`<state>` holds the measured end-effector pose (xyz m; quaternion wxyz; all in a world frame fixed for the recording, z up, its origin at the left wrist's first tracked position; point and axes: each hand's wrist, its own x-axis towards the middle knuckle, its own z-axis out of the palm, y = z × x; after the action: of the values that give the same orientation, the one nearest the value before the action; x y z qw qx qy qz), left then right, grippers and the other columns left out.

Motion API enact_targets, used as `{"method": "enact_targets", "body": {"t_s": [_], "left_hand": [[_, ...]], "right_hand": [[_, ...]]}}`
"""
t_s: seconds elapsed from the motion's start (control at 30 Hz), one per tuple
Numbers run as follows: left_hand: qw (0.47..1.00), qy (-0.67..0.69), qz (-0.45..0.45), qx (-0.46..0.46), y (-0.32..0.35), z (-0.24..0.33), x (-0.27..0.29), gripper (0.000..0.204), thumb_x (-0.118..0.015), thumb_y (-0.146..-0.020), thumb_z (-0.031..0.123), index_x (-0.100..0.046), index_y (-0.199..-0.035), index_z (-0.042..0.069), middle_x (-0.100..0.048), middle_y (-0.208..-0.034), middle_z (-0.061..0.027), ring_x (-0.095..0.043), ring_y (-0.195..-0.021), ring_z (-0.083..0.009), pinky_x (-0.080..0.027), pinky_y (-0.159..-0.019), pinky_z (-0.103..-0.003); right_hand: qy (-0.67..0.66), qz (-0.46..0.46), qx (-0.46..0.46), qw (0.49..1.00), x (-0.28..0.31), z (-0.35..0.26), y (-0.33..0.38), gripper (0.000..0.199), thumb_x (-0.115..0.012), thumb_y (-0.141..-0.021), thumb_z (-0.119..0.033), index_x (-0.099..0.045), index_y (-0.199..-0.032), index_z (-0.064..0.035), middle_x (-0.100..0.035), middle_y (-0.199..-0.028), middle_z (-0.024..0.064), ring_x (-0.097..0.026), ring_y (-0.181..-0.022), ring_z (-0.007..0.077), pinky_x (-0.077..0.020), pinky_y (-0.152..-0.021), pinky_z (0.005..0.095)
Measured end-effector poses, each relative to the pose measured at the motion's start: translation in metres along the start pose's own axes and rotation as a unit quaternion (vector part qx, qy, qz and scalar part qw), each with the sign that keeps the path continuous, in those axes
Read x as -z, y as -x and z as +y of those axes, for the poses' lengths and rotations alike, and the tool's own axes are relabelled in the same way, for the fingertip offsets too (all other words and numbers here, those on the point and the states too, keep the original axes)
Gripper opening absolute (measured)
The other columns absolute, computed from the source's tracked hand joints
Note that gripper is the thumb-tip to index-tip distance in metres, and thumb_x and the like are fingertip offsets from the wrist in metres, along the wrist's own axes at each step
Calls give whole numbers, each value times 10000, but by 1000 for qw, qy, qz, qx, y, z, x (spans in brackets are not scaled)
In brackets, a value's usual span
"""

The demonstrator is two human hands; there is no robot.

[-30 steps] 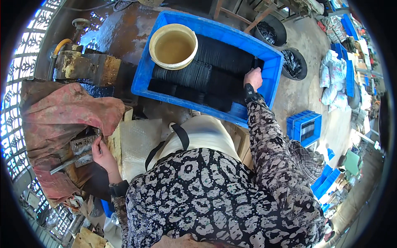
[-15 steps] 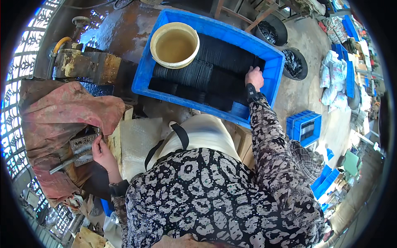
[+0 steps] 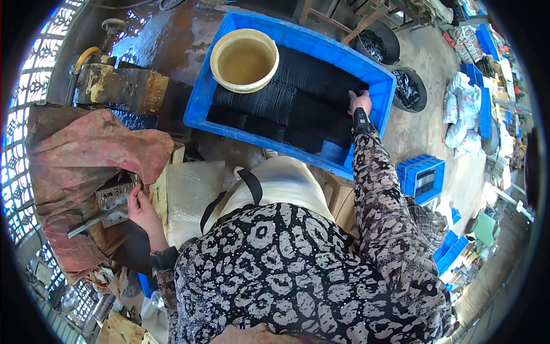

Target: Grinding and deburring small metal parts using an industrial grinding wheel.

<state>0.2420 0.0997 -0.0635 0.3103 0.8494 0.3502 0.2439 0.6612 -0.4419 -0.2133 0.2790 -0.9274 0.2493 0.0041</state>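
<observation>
A blue plastic crate (image 3: pixel 252 135) holds rows of thin black plates (image 3: pixel 252 106) standing packed on edge. At the far right end of these rows is my right hand (image 3: pixel 361 103), its thumb and fingers closed round some of the plates; how many is hidden. My left hand (image 3: pixel 144 213) is away to the left, thumb and fingertips pinched together beside a dirty metal fixture (image 3: pixel 114 198) with a bar. A small metallic bit shows just above those fingertips, too small to name. A reddish stained cloth (image 3: pixel 97 140) hangs over the fixture.
A cream bucket (image 3: pixel 245 60) of murky liquid sits on the crate's left part. Two dark tubs (image 3: pixel 408 90) with metal pieces stand beyond its right end. A smaller blue crate (image 3: pixel 421 176) stands at right. Bubble wrap (image 3: pixel 196 192) lies near my left hand; rusty machinery (image 3: pixel 120 86) stands behind.
My right hand has shifted slightly right and away from me along the black plates. My left hand stays pinched by the fixture.
</observation>
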Motion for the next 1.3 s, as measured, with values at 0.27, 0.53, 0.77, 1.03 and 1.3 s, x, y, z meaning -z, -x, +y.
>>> {"method": "enact_targets", "body": {"t_s": [0.27, 0.53, 0.77, 1.03, 1.3], "left_hand": [[1000, -15, 17, -14, 3, 6, 0, 174, -526, -908, 43, -644, -1018, -23, -673, -974, -122, -623, -894, -217, -470, -847, -311], [1000, -10, 22, -8, 1, -1, -4, 182, -531, -909, 56, -647, -1024, -24, -683, -970, -117, -631, -884, -204, -477, -835, -310], [1000, -7, 30, -2, 1, -10, 1, 193, -533, -908, 60, -648, -1039, -24, -687, -987, -113, -632, -892, -184, -478, -835, -299], [1000, -12, 28, 6, 7, -22, 4, 197, -520, -939, 75, -640, -1069, -13, -673, -987, -62, -595, -910, -128, -462, -864, -275], [997, -13, 69, 24, 17, -20, 14, 190, -530, -926, 61, -645, -1060, -7, -674, -955, -74, -612, -889, -120, -481, -829, -273]], "right_hand": [[-8, -131, -18, 991, 28, -27, 22, 578, -709, -808, -185, -447, -1309, -67, -616, -773, 98, -591, -551, 174, -520, -439, 311], [234, -87, 147, 957, 31, -26, 15, 813, -768, -729, -162, -347, -1423, -128, -601, -1046, 159, -633, -855, 302, -559, -699, 390], [363, -144, 261, 883, 42, -52, 53, 975, -830, -631, -150, -308, -1453, -180, -443, -1308, 198, -523, -1142, 381, -486, -932, 435], [393, -103, 305, 861, 39, -43, 72, 934, -821, -630, -122, -352, -1436, -172, -424, -1352, 108, -484, -1182, 343, -496, -893, 439], [432, -56, 455, 777, 13, -35, 61, 867, -779, -674, -193, -357, -1430, -141, -307, -1510, 13, -364, -1329, 261, -381, -1006, 454]]}}
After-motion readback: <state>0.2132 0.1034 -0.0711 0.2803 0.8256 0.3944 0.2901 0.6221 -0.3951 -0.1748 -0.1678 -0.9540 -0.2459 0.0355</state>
